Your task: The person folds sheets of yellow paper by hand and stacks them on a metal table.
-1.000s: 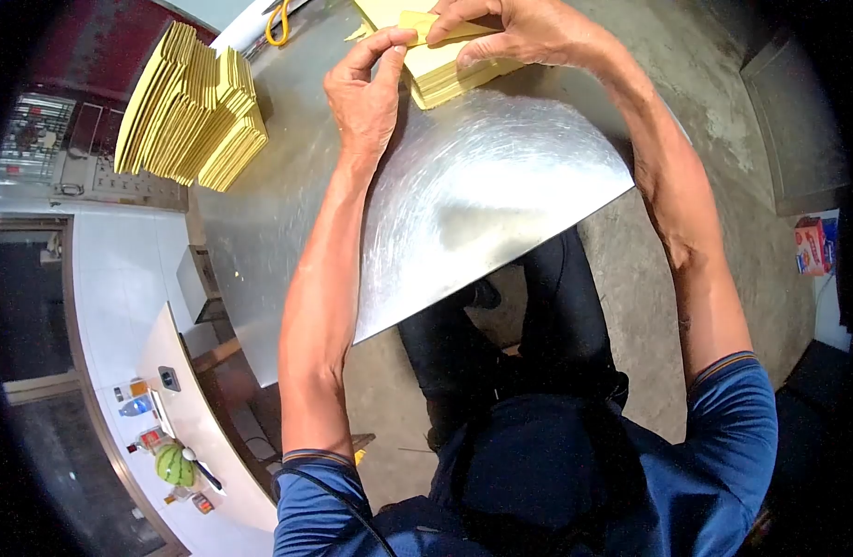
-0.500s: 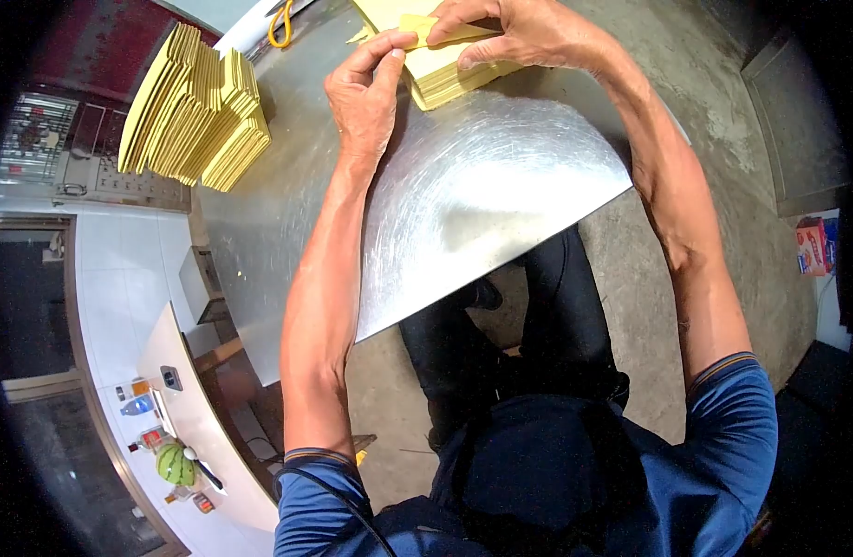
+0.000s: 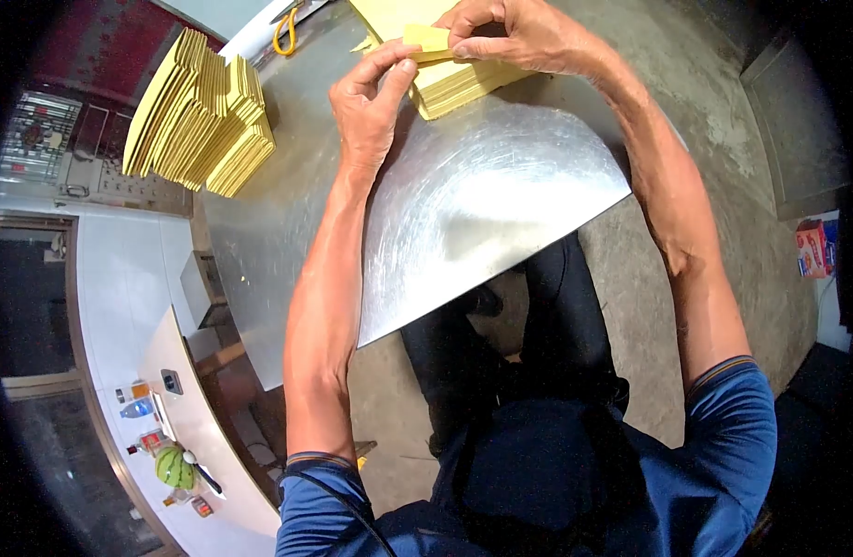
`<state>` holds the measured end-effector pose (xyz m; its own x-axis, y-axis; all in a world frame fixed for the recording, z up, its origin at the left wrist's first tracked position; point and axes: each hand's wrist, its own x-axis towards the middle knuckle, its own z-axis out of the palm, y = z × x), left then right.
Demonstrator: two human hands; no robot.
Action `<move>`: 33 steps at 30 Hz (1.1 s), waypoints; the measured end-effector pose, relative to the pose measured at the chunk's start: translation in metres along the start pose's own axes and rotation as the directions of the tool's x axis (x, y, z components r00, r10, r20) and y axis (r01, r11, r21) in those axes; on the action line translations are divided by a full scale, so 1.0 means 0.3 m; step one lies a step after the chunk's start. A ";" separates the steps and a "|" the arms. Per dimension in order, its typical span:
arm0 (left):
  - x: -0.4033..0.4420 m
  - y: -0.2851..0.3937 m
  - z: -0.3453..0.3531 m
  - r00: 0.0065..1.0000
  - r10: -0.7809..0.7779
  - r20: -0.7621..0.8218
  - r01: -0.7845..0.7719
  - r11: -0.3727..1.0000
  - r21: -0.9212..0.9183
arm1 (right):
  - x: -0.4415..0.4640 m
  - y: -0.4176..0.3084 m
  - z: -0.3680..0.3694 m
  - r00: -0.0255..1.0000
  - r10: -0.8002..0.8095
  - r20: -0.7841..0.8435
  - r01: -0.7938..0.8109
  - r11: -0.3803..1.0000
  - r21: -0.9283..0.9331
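At the top of the view, a stack of yellow paper [image 3: 468, 88] lies on the metal table. Just above its near side, a small folded part of a yellow sheet [image 3: 426, 39] is held up between my hands. My left hand [image 3: 366, 107] is closed, thumb and forefinger at the left end of this fold. My right hand [image 3: 519, 37] pinches the fold's right end between thumb and fingers. How far the sheet extends behind the fingers is hidden.
A bundle of folded yellow paper [image 3: 203, 125] stands at the table's left. Yellow-handled scissors [image 3: 285, 35] lie at the far edge. The metal table's [image 3: 482, 186] near edge runs before my legs. A side table at lower left holds a watermelon [image 3: 175, 467], a knife [image 3: 207, 479] and bottles.
My right hand has shifted slightly, and its thumb now presses nearer the fold. The folded part of the sheet stands out more between my hands. The view has moved a little.
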<state>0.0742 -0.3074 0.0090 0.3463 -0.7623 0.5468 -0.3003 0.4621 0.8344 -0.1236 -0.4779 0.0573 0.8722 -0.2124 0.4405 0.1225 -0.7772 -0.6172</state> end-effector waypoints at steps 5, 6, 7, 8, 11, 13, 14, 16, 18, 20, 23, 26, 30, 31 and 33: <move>-0.002 -0.009 0.018 0.995 -0.070 -0.077 0.071 0.997 0.004 | 0.001 -0.006 0.005 0.999 0.040 -0.023 -0.041 0.999 -0.021; -0.001 -0.008 0.019 0.993 -0.089 -0.084 0.089 0.996 -0.002 | 0.002 -0.011 0.011 0.998 0.055 -0.042 -0.055 0.998 -0.015; 0.000 -0.007 0.020 0.993 -0.085 -0.084 0.085 0.996 0.001 | 0.001 -0.017 0.015 0.996 0.069 -0.060 -0.070 0.998 -0.009; 0.001 -0.007 0.021 0.993 -0.081 -0.085 0.082 0.997 0.005 | -0.002 -0.023 0.007 0.999 0.041 -0.032 -0.042 0.998 -0.039; 0.000 -0.004 0.024 0.988 -0.101 -0.115 0.105 0.994 0.027 | -0.005 -0.051 -0.004 0.999 -0.031 0.008 0.032 0.996 -0.084; -0.001 -0.002 0.026 0.984 -0.119 -0.131 0.124 0.992 0.037 | -0.009 -0.046 0.021 0.997 -0.066 -0.031 0.064 0.996 -0.061; 0.000 0.000 0.028 0.984 -0.123 -0.131 0.129 0.991 0.037 | -0.007 -0.040 0.024 0.997 -0.067 -0.025 0.065 0.995 -0.073; 0.000 -0.004 0.029 0.984 -0.124 -0.129 0.130 0.991 0.033 | 0.001 -0.023 0.024 0.998 -0.068 -0.015 0.066 0.993 -0.099; 0.000 -0.006 0.028 0.985 -0.116 -0.127 0.119 0.993 0.022 | 0.001 -0.016 0.027 0.997 -0.077 -0.030 0.074 0.995 -0.069; 0.000 -0.005 0.026 0.985 -0.115 -0.126 0.120 0.992 0.030 | 0.000 -0.016 0.025 0.997 -0.071 -0.033 0.069 0.996 -0.051; 0.000 -0.006 0.025 0.986 -0.113 -0.123 0.118 0.993 0.029 | -0.001 -0.030 0.016 0.999 -0.052 -0.010 0.052 0.998 -0.020; -0.003 -0.008 0.025 0.986 -0.110 -0.124 0.115 0.993 0.030 | 0.001 -0.023 0.013 0.998 -0.058 0.012 0.058 0.998 0.014; -0.001 -0.013 0.025 0.987 -0.102 -0.123 0.106 0.994 0.029 | 0.003 -0.017 0.008 0.997 -0.069 0.016 0.069 0.997 -0.015; -0.001 -0.011 0.025 0.987 -0.107 -0.124 0.112 0.993 0.041 | 0.005 -0.019 0.005 0.997 -0.074 0.022 0.074 0.997 -0.013; -0.002 -0.002 0.026 0.985 -0.116 -0.125 0.125 0.990 0.067 | 0.000 -0.032 0.008 0.999 -0.051 0.015 0.051 0.999 -0.016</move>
<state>0.0674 -0.3108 0.0076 0.4872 -0.7481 0.4505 -0.3132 0.3319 0.8898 -0.1237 -0.4689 0.0616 0.8719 -0.1638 0.4615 0.1590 -0.7967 -0.5831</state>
